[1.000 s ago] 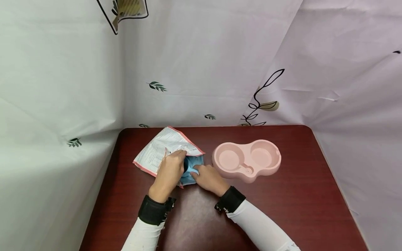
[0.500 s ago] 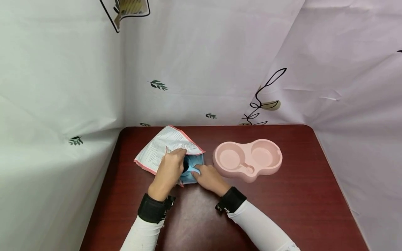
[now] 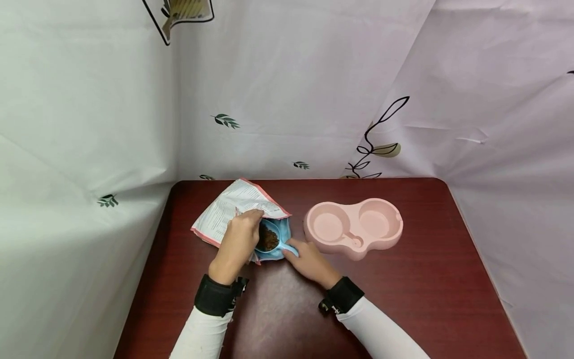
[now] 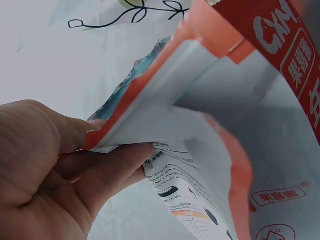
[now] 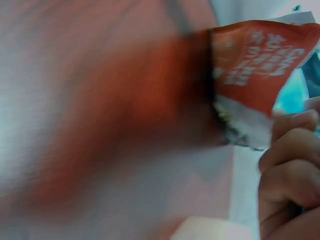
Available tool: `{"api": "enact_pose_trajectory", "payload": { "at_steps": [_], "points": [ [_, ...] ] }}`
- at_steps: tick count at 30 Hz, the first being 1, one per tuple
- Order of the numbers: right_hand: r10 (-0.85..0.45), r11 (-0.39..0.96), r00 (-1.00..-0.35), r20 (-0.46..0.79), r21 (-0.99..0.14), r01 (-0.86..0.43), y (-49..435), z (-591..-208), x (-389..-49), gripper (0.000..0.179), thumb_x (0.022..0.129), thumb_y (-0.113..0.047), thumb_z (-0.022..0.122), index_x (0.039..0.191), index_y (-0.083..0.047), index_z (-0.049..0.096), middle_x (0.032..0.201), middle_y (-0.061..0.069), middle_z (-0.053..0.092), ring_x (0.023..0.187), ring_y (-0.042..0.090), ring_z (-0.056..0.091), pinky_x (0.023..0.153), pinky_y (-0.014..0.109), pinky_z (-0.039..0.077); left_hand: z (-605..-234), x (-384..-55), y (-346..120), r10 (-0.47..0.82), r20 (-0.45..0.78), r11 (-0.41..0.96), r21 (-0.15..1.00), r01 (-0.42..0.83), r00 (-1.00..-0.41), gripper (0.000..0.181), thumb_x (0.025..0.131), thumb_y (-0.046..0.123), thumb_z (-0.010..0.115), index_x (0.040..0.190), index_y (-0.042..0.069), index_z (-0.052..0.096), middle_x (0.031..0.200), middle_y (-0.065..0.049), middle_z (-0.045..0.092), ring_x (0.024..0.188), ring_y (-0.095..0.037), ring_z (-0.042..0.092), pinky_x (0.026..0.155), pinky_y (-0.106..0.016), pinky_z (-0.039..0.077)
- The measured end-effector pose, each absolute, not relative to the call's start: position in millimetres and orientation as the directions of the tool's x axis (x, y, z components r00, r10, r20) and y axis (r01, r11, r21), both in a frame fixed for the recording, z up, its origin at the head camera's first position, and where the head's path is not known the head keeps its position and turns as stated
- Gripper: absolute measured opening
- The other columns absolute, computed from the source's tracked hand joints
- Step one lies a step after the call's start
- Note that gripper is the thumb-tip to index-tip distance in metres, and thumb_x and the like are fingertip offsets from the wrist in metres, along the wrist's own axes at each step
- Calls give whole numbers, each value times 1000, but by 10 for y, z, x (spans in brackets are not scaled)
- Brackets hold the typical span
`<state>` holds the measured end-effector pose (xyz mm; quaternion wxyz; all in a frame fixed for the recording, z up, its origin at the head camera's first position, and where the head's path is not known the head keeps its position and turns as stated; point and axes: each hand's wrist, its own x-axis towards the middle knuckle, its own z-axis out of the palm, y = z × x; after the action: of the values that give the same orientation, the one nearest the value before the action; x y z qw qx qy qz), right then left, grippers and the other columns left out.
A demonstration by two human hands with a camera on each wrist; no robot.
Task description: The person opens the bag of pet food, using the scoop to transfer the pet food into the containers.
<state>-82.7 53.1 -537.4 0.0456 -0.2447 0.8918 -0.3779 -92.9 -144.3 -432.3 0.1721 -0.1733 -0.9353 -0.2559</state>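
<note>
Left hand [image 3: 238,243]: pinching bag [image 3: 218,214].
Right hand [image 3: 310,261]: gripping scoop [image 3: 281,246], nearer.
Scoop: lying mid-frame between hands, handle [image 3: 290,249] pointing lower right.

Bag [image 3: 244,197]: thin, creased plastic film, faint sheen. Scoop [image 3: 284,246]: smooth plastic. Pellets [image 3: 269,240]: rough, matt. Double bowl [image 3: 352,222]: smooth, matt plastic. Tabletop [image 3: 448,284]: polished, wood-look. Backdrop [image 3: 287,75]: wrinkled, cloth-like.

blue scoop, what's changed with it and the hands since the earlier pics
The blue scoop has shifted right and slightly toward the person, drawn by the right hand, which still grips its handle. Brown pieces now show inside it. Nothing was let go: the left hand still holds the bag. The pink double bowl stayed put.
</note>
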Motion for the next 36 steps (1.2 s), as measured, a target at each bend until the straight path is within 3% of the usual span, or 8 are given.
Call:
{"api": "enact_pose_trajectory", "payload": {
  "at_steps": [14, 23, 29, 36],
  "points": [
    [-427, 534, -893, 142, -757, -376, 603, -5584, -730, 16, 98, -35, 56, 86, -24, 53, 69, -10, 47, 60, 6, 46, 56, 23, 37, -4332, -939, -1453, 235, 396, 802, 436, 407, -888, 19, 91, -4, 59, 105, -3, 72, 102, -18, 74, 97, -27, 69, 75, -42, 60],
    [-427, 501, -898, 108, -798, -335, 692, -5387, -703, 11, 97, -25, 59, 86, -23, 58, 70, -10, 49, 61, 7, 47, 58, 25, 39, -4323, -956, -1460, 240, 381, 802, 441, 404, -893, 20, 92, -3, 60, 108, -3, 72, 104, -17, 74, 98, -27, 68, 76, -42, 60],
    [-440, 501, -891, 115, -792, -350, 914, -5219, -612, 14, 98, -29, 57, 85, -25, 56, 70, -10, 46, 61, 7, 45, 58, 26, 39, -4310, -985, -1456, 237, 382, 804, 439, 401, -893, 20, 90, -3, 62, 107, -2, 72, 103, -17, 74, 97, -27, 69, 77, -43, 59],
    [-440, 494, -891, 109, -799, -342, 1199, -5108, -440, 8, 97, -22, 60, 89, -23, 59, 70, -12, 46, 60, 5, 44, 56, 24, 39, -4327, -983, -1468, 231, 396, 803, 438, 404, -889, 19, 90, -5, 61, 105, -3, 72, 101, -17, 74, 95, -27, 69, 76, -43, 59]
  ]
}}
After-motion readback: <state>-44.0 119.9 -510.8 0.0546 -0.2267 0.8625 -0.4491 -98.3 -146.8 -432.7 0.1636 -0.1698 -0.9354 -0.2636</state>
